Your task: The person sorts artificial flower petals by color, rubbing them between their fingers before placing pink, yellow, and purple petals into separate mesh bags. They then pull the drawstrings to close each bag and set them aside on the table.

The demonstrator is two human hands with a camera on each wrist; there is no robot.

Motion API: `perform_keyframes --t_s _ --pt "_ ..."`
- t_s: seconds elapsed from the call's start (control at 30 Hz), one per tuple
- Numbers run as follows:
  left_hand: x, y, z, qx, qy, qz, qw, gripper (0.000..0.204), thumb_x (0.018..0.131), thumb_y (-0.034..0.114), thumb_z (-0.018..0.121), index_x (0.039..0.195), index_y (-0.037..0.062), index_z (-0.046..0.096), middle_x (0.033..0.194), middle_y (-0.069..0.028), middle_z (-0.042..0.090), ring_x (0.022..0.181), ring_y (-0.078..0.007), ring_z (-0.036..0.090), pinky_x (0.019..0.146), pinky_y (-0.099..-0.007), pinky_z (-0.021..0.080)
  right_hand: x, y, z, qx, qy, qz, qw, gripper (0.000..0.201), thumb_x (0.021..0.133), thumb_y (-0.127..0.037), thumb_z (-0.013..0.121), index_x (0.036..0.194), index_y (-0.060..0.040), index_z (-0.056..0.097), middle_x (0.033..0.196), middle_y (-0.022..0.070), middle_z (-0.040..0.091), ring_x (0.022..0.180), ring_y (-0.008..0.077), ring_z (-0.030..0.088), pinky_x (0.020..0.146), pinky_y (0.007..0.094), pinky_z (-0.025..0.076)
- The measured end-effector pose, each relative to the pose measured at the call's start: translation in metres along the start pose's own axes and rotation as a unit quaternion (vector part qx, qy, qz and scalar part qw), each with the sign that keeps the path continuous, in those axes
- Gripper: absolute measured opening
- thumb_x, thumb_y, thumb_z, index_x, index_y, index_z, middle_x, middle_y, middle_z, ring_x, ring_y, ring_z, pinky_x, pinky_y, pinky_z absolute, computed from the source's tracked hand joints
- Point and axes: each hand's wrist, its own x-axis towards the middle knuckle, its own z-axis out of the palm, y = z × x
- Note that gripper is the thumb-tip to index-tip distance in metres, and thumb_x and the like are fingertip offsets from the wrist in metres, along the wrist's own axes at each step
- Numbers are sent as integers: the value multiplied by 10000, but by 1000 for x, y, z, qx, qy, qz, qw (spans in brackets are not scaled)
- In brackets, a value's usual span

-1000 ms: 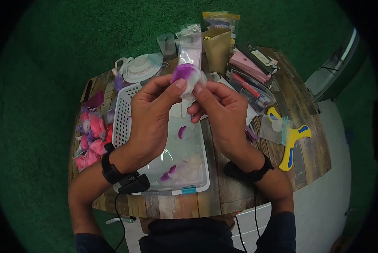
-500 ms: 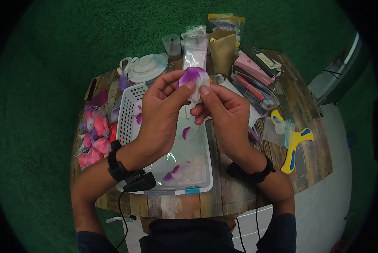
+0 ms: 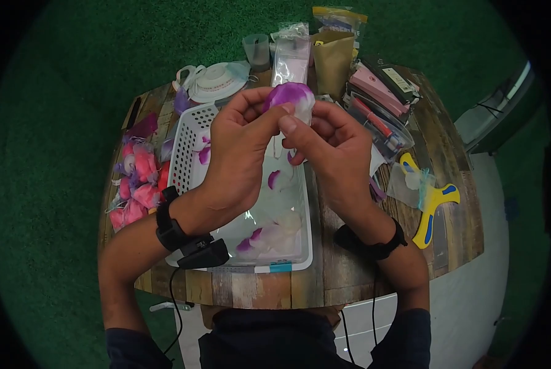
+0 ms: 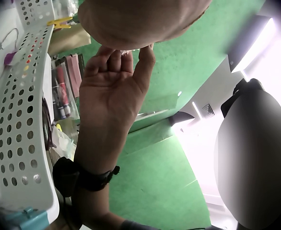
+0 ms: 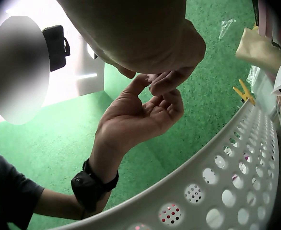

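Between both hands, above the far end of a white basket (image 3: pixel 308 246), is a purple and white petal bundle (image 3: pixel 291 95). My left hand (image 3: pixel 238 147) pinches its left side with thumb and fingers. On its lower right, my right hand (image 3: pixel 334 147) pinches the white part, thumb near the left thumb. Inside the basket lie a purple petal (image 3: pixel 274 179) and a clump of white and purple petals (image 3: pixel 269 238). Both wrist views show the hands meeting at the fingertips, the bundle mostly hidden there.
Pink pouches (image 3: pixel 145 166) lie left of the basket, with a white round lid-like item (image 3: pixel 217 83) behind. At the back stand a grey cup (image 3: pixel 257 52) and a brown paper bag (image 3: pixel 332 61). Pink and black boxes (image 3: pixel 377 89) and a yellow-blue three-armed object (image 3: pixel 432 206) are on the right.
The bundle has turned, with more purple facing up, and the right thumb has shifted across toward the left thumb. Both hands still pinch it. The whole head view has shifted slightly.
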Motion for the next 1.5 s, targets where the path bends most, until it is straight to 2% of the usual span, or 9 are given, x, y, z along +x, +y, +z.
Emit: perform_keyframes --t_s 0.23,0.37,0.53,0.6,0.77,0.83,0.97,1.1,1.5 --pt "4 -3 -11 59 -11 -23 998 255 930 171 660 1132 40 579 1003 -9 644 932 -96 599 823 -270 454 6 9 -9 8 64 27 998 251 895 -158 720 1052 22 642 840 40 697 668 64 639 510 193 472" --pt "14 -4 -31 80 -56 -146 985 164 930 203 615 1001 59 644 908 1 630 814 -90 571 751 -247 446 13 4 -20 -2 78 6 997 244 901 -163 711 1054 12 638 847 43 701 655 68 637 508 195 474" --pt "36 -29 -49 384 -193 -333 839 274 869 284 655 986 37 642 901 -54 653 843 -140 618 725 -266 479 15 -9 -24 -39 99 -26 994 222 899 -157 711 1036 7 652 833 35 697 642 65 630 510 192 468" --pt "39 -40 -49 724 -312 -177 589 354 820 302 698 999 3 636 890 -141 663 881 -184 655 746 -305 508 15 -10 -23 -54 105 -40 992 214 897 -154 711 1028 6 657 825 31 695 639 62 627 508 190 462" --pt "29 -72 -52 662 -296 -279 630 352 765 281 742 939 -9 643 869 -179 664 809 -289 684 732 -392 538 14 -8 -21 -57 113 -50 991 203 894 -145 712 1022 6 664 806 24 694 624 49 615 512 186 447" --pt "27 -99 -67 711 -323 -71 620 319 755 259 751 895 -4 638 853 -189 661 715 -282 687 614 -384 538 14 -7 -21 -62 113 -54 990 203 893 -144 713 1021 7 664 803 23 693 622 50 614 514 186 448" --pt "23 -67 -58 715 -306 -49 627 273 759 209 752 848 -8 612 824 -185 648 669 -222 680 538 -349 519 14 -8 -22 -65 115 -52 990 200 892 -140 713 1015 9 663 793 21 690 622 52 615 515 188 448" --pt "8 7 -33 508 -278 -182 794 222 809 47 727 899 0 530 782 -67 599 672 -121 616 535 -264 506 16 -5 -24 -99 55 15 993 190 893 -133 706 997 21 666 782 22 685 637 49 612 533 190 458" --pt "-8 69 -29 306 -250 -11 919 280 874 30 708 1083 -8 525 923 -52 610 837 -102 624 653 -238 566 -2 -4 -3 -104 -67 40 992 151 895 -95 684 989 23 698 769 14 677 661 42 594 572 197 462"
